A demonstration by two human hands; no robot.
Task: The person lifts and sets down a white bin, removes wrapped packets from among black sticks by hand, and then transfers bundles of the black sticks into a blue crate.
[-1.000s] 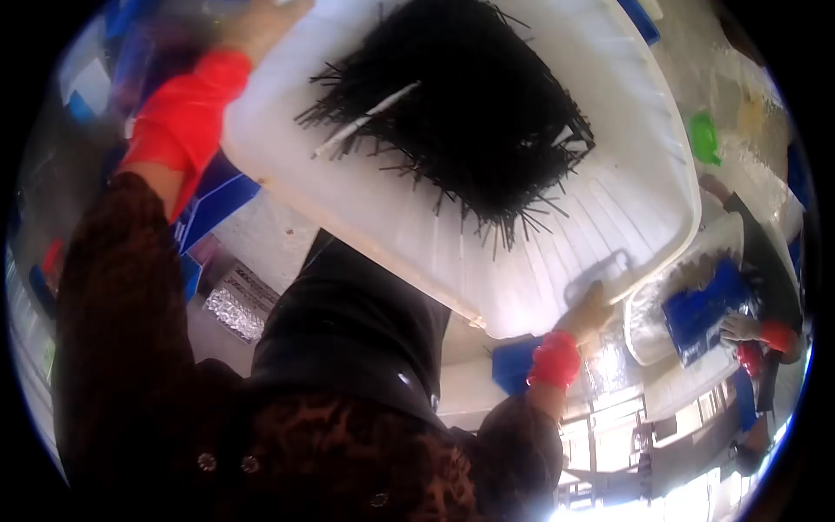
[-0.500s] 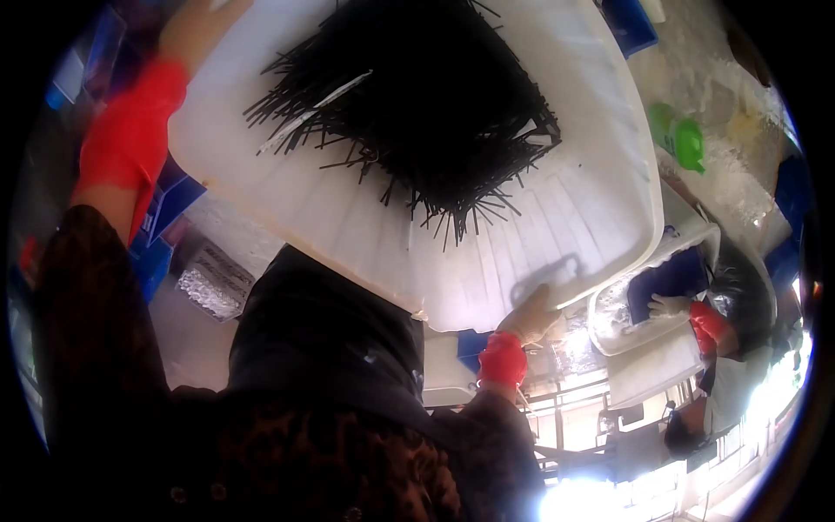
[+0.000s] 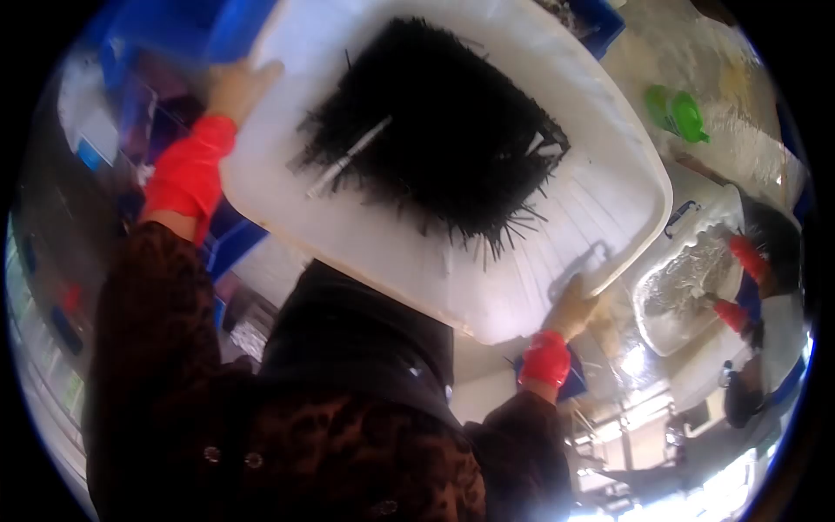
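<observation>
A large white plastic tub (image 3: pixel 283 187) spans the upper middle of the head view. Inside lies a dense heap of thin black sticks (image 3: pixel 435 126), their ends poking out at the edges. One pale strip (image 3: pixel 352 157) lies across the heap. My left hand (image 3: pixel 233 89), in a pale glove with a red cuff, grips the tub's left rim. At the lower right rim, my right hand (image 3: pixel 570 311) is closed on the tub too, gloved alike, with part of its fingers hidden. The tub is close in front of my dark apron (image 3: pixel 365 326).
On the wet floor at the upper right lies a green container (image 3: pixel 685 115). To the right, a co-worker with red cuffs (image 3: pixel 731 315) bends over another white tub (image 3: pixel 648 300). Blue crates (image 3: pixel 165 30) stand at the upper left, another blue crate (image 3: pixel 600 22) beyond the tub.
The tub and both my hands have shifted rightward in view, and my left hand sits lower. At the right, the blue thing in the co-worker's tub no longer shows there.
</observation>
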